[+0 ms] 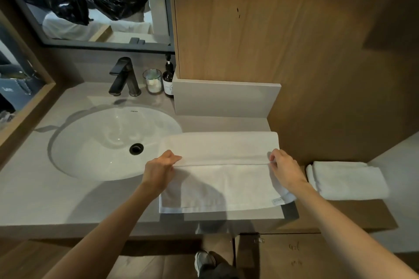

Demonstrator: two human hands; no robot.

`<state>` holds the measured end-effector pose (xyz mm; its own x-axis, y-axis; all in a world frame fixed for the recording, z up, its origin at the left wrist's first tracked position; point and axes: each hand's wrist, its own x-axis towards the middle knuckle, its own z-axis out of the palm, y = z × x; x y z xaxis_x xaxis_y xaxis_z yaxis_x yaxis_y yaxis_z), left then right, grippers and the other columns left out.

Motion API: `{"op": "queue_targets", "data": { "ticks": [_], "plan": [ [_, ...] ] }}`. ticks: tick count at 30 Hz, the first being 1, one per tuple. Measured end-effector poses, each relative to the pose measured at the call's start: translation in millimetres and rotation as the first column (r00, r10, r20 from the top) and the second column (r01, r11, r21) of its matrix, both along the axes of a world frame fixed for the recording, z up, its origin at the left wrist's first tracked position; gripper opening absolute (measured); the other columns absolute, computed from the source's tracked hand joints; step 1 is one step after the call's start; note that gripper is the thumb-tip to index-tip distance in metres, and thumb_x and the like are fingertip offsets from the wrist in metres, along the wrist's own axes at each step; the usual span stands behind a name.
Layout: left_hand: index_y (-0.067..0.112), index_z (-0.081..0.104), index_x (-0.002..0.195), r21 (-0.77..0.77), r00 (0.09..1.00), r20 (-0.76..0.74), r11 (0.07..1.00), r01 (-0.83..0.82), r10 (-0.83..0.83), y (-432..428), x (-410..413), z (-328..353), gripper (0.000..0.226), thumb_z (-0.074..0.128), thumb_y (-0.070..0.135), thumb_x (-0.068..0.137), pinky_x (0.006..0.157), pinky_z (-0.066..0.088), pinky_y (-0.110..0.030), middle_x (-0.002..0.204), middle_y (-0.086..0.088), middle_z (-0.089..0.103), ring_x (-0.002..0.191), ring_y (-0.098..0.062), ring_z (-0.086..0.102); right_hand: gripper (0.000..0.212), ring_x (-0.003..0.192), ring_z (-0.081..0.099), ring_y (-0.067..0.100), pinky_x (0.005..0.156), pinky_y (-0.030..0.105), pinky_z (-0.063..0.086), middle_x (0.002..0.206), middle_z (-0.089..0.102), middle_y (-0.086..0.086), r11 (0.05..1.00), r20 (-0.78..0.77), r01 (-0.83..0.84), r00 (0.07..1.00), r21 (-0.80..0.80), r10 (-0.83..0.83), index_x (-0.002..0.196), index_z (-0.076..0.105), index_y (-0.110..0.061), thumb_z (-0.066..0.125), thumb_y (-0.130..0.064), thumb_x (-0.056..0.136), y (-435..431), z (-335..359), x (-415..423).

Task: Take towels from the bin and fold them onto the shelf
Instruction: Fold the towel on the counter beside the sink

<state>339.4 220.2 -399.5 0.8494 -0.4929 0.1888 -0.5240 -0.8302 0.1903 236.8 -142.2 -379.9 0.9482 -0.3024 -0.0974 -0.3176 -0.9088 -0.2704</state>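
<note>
White towels: 2. One towel [222, 186] lies on the counter [45, 199] between the hands; left hand [162, 170] pinches its folded edge at the left end, right hand [284, 169] at the right end. One folded towel [349, 180] on the shelf [362, 213], just right of right hand. One sink [97, 142], left of left hand.

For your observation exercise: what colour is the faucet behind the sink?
The faucet is matte black, seen in the head view.

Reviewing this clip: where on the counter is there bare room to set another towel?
Bare countertop lies left of and in front of the sink. A narrow strip is free behind the spread towel. Crowded: faucet, glass and bottle behind the sink; left hand and right hand pinch the towel's fold.
</note>
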Motion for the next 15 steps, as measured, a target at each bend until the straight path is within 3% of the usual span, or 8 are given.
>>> {"op": "queue_targets", "data": {
  "ticks": [4,7,11,13,15],
  "plan": [
    [0.022,0.073,0.091,0.063,0.999,-0.05,0.998,0.022,-0.019,0,-5,1,0.05,0.085,-0.005,0.051,0.037,0.042,-0.022,0.077,0.003,0.064,0.045,-0.022,0.058,0.008,0.071,0.051,0.015,0.055,0.022,0.034,0.098,0.053,0.001,1.0,-0.007,0.014,1.0,0.011,-0.014,0.095,0.042,-0.019,0.042,-0.013,0.102,0,0,-1],
    [0.024,0.067,0.113,0.107,0.99,-0.141,0.994,0.0,0.015,-1,-13,3,0.043,0.076,0.005,0.076,0.049,0.05,-0.031,0.096,0.002,0.064,0.067,-0.024,0.067,0.008,0.069,0.048,0.011,0.053,0.019,0.032,0.095,0.051,-0.001,1.0,0.001,0.009,1.0,0.016,-0.009,0.097,0.04,-0.019,0.041,-0.013,0.102,-2,0,-1],
    [0.027,0.049,0.135,0.181,0.986,-0.168,0.983,0.025,0.006,-7,-20,7,0.045,0.06,0.017,0.092,0.072,0.049,-0.031,0.121,0.003,0.057,0.098,-0.021,0.065,0.01,0.075,0.055,0.02,0.066,0.035,0.049,0.095,0.055,0.004,0.998,0.011,0.045,0.999,0.05,-0.046,0.093,0.042,-0.017,0.041,-0.013,0.102,-9,-3,-5],
    [0.026,0.047,0.137,0.182,0.983,-0.184,0.983,0.034,0.0,-9,-20,10,0.049,0.062,0.017,0.091,0.075,0.05,-0.031,0.121,0.003,0.056,0.1,-0.02,0.064,0.013,0.074,0.055,0.02,0.068,0.039,0.05,0.092,0.055,0.004,0.996,0.021,0.06,0.998,0.067,-0.062,0.09,0.043,-0.018,0.042,-0.013,0.102,-11,-5,-7],
    [0.023,0.053,0.132,0.166,0.984,-0.178,0.985,0.053,-0.023,-8,-21,12,0.058,0.077,0.018,0.079,0.071,0.052,-0.03,0.113,0.0,0.059,0.094,-0.02,0.064,0.013,0.071,0.054,0.019,0.066,0.037,0.047,0.089,0.055,0.004,0.996,0.029,0.061,0.998,0.066,-0.063,0.089,0.043,-0.018,0.043,-0.013,0.101,-9,-6,-9]
  ]
}}
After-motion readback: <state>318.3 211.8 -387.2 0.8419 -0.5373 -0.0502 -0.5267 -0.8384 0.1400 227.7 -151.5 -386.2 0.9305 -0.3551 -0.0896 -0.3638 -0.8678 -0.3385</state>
